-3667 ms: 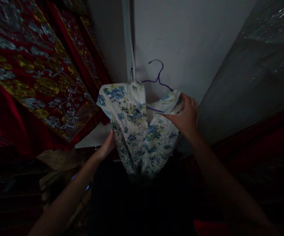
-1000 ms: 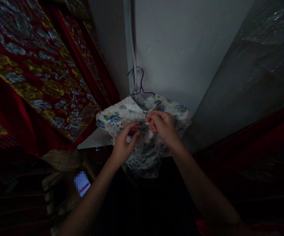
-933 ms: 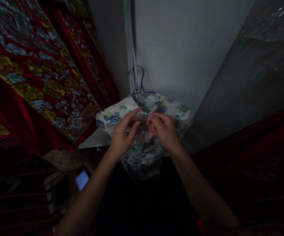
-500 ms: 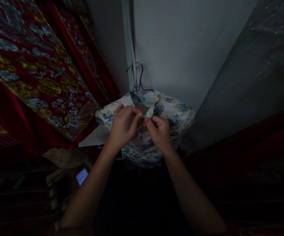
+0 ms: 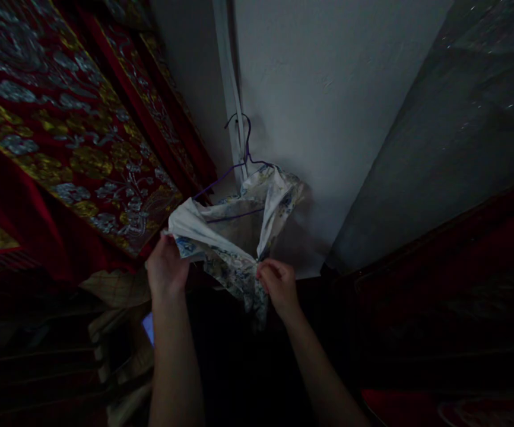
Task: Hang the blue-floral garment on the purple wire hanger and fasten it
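A small white garment [image 5: 234,228] with blue and yellow flowers hangs on a thin purple wire hanger [image 5: 243,154] hooked at the wall corner. The garment is pulled open, and the hanger's bar shows inside it. My left hand [image 5: 165,270] grips the garment's left shoulder edge, fingers closed round the cloth. My right hand [image 5: 277,284] pinches the front of the garment lower down, near the middle.
Red hangings [image 5: 74,136] embroidered in gold and silver fill the left. A pale wall [image 5: 319,107] with a white strip [image 5: 228,89] stands behind, a grey plastic-covered surface [image 5: 453,130] to the right. Below lie dim cloths and a small lit screen [image 5: 148,326].
Both hands left the collar. My left hand moved out to the garment's left shoulder, my right dropped to its front. The garment swung and opened up, so the hanger bar now shows.
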A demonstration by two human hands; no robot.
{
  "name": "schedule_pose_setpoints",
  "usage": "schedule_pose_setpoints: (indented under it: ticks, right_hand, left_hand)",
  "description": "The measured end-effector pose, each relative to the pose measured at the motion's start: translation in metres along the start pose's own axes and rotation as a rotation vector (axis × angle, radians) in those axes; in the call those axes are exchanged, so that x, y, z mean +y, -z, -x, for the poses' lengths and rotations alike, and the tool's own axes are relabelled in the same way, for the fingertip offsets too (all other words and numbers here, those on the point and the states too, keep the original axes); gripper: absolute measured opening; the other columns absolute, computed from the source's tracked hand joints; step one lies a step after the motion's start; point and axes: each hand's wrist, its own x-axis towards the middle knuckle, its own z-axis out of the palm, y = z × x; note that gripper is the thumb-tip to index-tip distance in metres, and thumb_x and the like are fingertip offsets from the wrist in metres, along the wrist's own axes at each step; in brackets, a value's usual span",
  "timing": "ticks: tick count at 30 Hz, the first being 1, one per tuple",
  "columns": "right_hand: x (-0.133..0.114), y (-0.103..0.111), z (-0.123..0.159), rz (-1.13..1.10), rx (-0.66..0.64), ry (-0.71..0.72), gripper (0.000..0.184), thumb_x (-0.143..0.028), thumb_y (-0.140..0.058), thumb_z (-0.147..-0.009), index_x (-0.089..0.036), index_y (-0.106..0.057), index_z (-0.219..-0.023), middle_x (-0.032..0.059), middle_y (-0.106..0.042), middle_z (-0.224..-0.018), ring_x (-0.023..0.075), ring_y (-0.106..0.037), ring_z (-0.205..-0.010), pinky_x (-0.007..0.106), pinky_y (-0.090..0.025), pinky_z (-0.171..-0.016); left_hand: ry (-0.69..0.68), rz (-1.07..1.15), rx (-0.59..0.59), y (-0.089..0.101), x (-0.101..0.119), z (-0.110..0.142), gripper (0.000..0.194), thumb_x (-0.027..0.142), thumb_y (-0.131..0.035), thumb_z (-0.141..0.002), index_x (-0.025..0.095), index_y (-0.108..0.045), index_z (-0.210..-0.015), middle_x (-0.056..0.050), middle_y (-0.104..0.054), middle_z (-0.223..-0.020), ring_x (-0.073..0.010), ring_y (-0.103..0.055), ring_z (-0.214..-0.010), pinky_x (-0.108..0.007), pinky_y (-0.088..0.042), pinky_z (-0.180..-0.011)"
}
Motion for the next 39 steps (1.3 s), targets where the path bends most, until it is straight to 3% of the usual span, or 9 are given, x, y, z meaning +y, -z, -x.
schedule_pose_setpoints:
  ticks: [3,7,12,15,23,28,32,36,39]
  right_hand:
    - [0.010,-0.019,0.014,-0.093,0.005,-0.048,0.026,-0.040,-0.059,-0.069,-0.021,-0.056,-0.052,-0.0053,-0.040,-0.039,0.0082,-0.032,-0.035,0.022,-0.021,-0.038]
    - [0.010,-0.017,0.014,-0.133,0.031,0.005,0.026,-0.038,-0.060,-0.072,-0.021,-0.056,-0.053,-0.0047,-0.042,-0.041,0.0084,-0.033,-0.036,0.023,-0.023,-0.039]
    - [0.007,0.010,0.010,-0.166,0.134,0.077,0.031,-0.038,-0.060,-0.080,-0.020,-0.054,-0.055,-0.0047,-0.042,-0.044,0.0086,-0.033,-0.039,0.023,-0.025,-0.042]
    - [0.011,0.019,0.007,-0.183,0.145,0.099,0.034,-0.039,-0.059,-0.084,-0.020,-0.052,-0.056,-0.0049,-0.042,-0.044,0.0089,-0.034,-0.040,0.024,-0.025,-0.043]
    - [0.004,0.023,0.008,-0.246,0.150,0.099,0.033,-0.034,-0.058,-0.081,-0.020,-0.048,-0.053,-0.0049,-0.042,-0.045,0.0083,-0.034,-0.041,0.024,-0.025,-0.044]
    - [0.006,0.020,0.016,-0.258,0.132,0.052,0.034,-0.037,-0.060,-0.078,-0.021,-0.048,-0.051,-0.0054,-0.040,-0.042,0.0081,-0.033,-0.037,0.024,-0.023,-0.040]
    - [0.020,0.046,0.009,-0.168,0.217,0.072,0.035,-0.035,-0.060,-0.079,-0.020,-0.050,-0.049,-0.0044,-0.041,-0.043,0.0084,-0.035,-0.040,0.024,-0.025,-0.043]
    - [0.037,0.099,-0.010,-0.125,0.553,0.044,0.034,-0.035,-0.060,-0.071,-0.021,-0.043,-0.045,-0.0064,-0.033,-0.041,0.0075,-0.029,-0.039,0.023,-0.020,-0.041]
    - [0.044,0.120,-0.016,-0.027,0.598,-0.004,0.030,-0.037,-0.064,-0.067,-0.021,-0.047,-0.048,-0.0054,-0.039,-0.045,0.0086,-0.033,-0.042,0.023,-0.025,-0.042]
  left_hand:
    - [0.171,0.033,0.038,0.018,-0.048,0.039,0.027,0.043,-0.063,-0.082,0.021,-0.054,-0.071,-0.002,-0.062,-0.072,-0.0178,-0.064,-0.077,-0.032,-0.054,-0.076]
    - [0.199,-0.118,-0.052,0.008,-0.084,0.073,0.025,0.041,-0.062,-0.084,0.021,-0.053,-0.072,-0.002,-0.058,-0.072,-0.0171,-0.060,-0.071,-0.029,-0.050,-0.070]
    - [0.106,-0.448,-0.220,-0.003,-0.083,0.079,0.023,0.041,-0.060,-0.091,0.018,-0.065,-0.091,-0.005,-0.067,-0.091,-0.0191,-0.060,-0.090,-0.030,-0.046,-0.090]
    - [0.071,-0.726,-0.373,-0.004,-0.083,0.084,0.031,0.045,-0.050,-0.096,0.018,-0.064,-0.091,-0.005,-0.067,-0.086,-0.0200,-0.060,-0.086,-0.031,-0.047,-0.086]
    - [0.215,-0.857,-0.635,-0.006,-0.067,0.085,0.030,0.038,-0.048,-0.094,0.019,-0.065,-0.078,-0.006,-0.071,-0.083,-0.0249,-0.065,-0.089,-0.040,-0.049,-0.095]
    - [0.238,-0.731,-0.719,-0.010,-0.081,0.112,0.023,0.037,-0.058,-0.090,0.023,-0.072,-0.102,-0.013,-0.071,-0.119,-0.0285,-0.054,-0.132,-0.046,-0.031,-0.121]
    - [0.319,-0.611,-0.588,-0.015,-0.095,0.123,0.029,0.046,-0.059,-0.090,0.020,-0.069,-0.099,-0.012,-0.070,-0.112,-0.0286,-0.059,-0.120,-0.046,-0.038,-0.115]
    - [0.164,-0.298,-0.242,-0.033,-0.074,0.107,0.036,0.055,-0.054,-0.093,0.020,-0.055,-0.085,-0.003,-0.059,-0.085,-0.0188,-0.058,-0.085,-0.032,-0.050,-0.086]
    - [0.090,0.012,-0.190,-0.059,-0.057,0.106,0.038,0.053,-0.059,-0.090,0.021,-0.044,-0.078,-0.001,-0.051,-0.082,-0.0144,-0.052,-0.076,-0.026,-0.047,-0.073]
